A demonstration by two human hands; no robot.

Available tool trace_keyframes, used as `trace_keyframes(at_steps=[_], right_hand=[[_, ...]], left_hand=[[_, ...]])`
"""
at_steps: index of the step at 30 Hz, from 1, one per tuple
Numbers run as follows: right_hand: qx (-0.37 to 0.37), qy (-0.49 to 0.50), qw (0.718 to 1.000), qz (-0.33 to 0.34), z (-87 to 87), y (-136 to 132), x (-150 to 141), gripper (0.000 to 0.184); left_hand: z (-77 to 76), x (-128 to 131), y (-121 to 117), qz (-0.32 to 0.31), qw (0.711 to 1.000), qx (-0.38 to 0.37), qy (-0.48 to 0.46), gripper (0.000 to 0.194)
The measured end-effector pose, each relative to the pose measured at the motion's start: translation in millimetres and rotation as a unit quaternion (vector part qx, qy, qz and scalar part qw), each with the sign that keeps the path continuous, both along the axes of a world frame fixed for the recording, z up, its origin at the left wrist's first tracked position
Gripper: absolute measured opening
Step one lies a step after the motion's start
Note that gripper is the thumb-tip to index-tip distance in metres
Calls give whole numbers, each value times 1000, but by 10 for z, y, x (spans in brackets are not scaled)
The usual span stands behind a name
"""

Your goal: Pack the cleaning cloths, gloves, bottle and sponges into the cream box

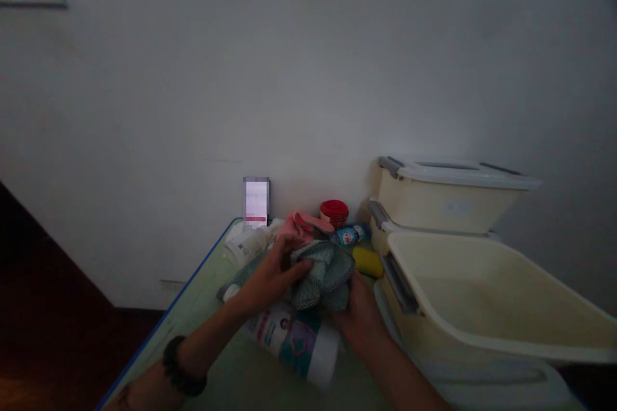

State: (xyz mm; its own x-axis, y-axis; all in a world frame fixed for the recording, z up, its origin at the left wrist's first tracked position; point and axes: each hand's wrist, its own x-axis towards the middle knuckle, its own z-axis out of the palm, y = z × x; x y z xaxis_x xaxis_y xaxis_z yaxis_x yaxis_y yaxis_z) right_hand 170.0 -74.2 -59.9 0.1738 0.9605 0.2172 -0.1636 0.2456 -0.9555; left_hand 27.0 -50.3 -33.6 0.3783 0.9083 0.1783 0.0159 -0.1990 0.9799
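A grey-green cloth [322, 273] with a checked edge is bunched up between my two hands. My left hand [277, 276] grips its left side, thumb on top. My right hand [359, 311] has hold of its right edge, with most of the fingers hidden behind the fabric. Below the cloth lies a white cylindrical roll or pack [299, 340] with a printed teal and purple label. Just beyond my hands are a pink cloth item [299, 226], a rolled red cloth [334, 212], a blue bottle [351, 235] on its side and a yellow sponge-like block [368, 261].
An open cream storage bin [501, 334] stands at the right, with a lidded bin [443, 199] behind it. A white bottle [248, 245] lies at the left near a propped phone [256, 202]. The table [193, 308] has a blue edge and backs onto a wall.
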Motion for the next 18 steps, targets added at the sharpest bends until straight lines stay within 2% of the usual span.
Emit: trace_keyframes(at_steps=[4, 7, 9, 13, 18], right_hand=[[-55, 105, 993, 22, -58, -30, 131, 53], [-49, 67, 996, 18, -81, -49, 206, 64], [-65, 13, 998, 12, -98, -61, 212, 67], [-138, -40, 990, -11, -140, -71, 174, 43], [-192, -75, 976, -65, -118, -58, 199, 41]], left_hand=[[-11, -14, 26, 96, 995, -36, 11, 21], [29, 18, 81, 139, 988, -68, 22, 21], [59, 76, 156, 145, 986, -83, 30, 22], [81, 216, 337, 131, 987, -87, 28, 19], [55, 231, 385, 113, 990, -79, 17, 29]])
